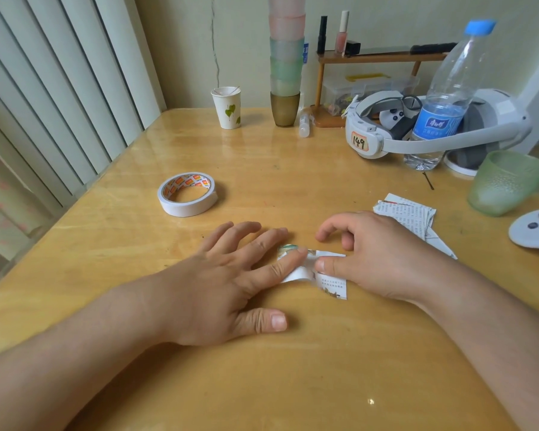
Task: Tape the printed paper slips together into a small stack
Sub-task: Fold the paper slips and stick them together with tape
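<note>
The slip (pixel 327 275) lies flat directly under both hands' fingertips, long axis running left to right, the left hand (pixel 231 275) pressing it with straight spread fingers, the right hand (pixel 371 253) pinning its other end with the thumb, tape (pixel 187 194) beyond the left fingers.

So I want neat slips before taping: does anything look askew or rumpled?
Yes. The paper slip under both hands looks crumpled where the left hand presses it, and the pile of slips behind the right hand is fanned unevenly.
</note>
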`<state>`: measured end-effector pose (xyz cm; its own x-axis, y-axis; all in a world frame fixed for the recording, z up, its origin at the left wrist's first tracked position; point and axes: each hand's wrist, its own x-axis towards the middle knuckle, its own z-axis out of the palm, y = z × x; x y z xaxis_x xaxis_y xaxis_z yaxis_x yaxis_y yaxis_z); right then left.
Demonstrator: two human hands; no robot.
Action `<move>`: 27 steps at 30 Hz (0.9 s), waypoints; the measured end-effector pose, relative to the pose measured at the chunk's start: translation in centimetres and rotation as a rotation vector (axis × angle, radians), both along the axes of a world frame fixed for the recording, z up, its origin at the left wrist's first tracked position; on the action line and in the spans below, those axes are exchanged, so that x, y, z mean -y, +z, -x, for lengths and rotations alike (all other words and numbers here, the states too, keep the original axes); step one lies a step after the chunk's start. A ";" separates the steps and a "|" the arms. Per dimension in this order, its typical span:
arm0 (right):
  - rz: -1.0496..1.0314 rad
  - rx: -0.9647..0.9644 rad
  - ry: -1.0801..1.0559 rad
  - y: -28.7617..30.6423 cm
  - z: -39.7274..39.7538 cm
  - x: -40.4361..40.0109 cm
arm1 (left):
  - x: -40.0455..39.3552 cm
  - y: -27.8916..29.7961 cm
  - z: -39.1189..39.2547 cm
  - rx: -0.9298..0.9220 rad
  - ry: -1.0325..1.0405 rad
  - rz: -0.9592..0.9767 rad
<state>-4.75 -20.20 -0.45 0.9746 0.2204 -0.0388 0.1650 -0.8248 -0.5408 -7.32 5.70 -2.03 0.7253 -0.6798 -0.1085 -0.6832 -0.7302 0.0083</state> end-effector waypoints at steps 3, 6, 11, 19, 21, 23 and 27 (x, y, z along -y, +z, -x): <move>0.009 0.004 0.002 -0.1 -0.1 0.0 | -0.6 0.1 -0.5 0.011 0.022 0.069; 0.023 0.010 0.018 -0.2 -0.2 0.1 | -0.9 0.3 -1.2 0.015 0.054 0.221; 0.064 0.033 0.059 -0.4 -0.4 0.6 | -0.3 -0.4 -2.2 -0.129 0.219 0.511; -0.338 0.214 -0.102 1.2 -1.7 2.8 | 2.2 2.1 -3.5 -0.176 0.293 0.229; -0.377 0.294 -0.194 2.3 -2.3 4.4 | 3.0 2.8 -3.7 -0.219 0.324 0.224; -0.292 0.294 -0.246 2.7 -2.8 6.4 | 3.6 3.2 -3.8 -0.307 0.332 0.293; 0.003 0.158 -0.256 1.8 -3.6 9.5 | 3.7 3.4 -4.2 -0.457 0.374 0.483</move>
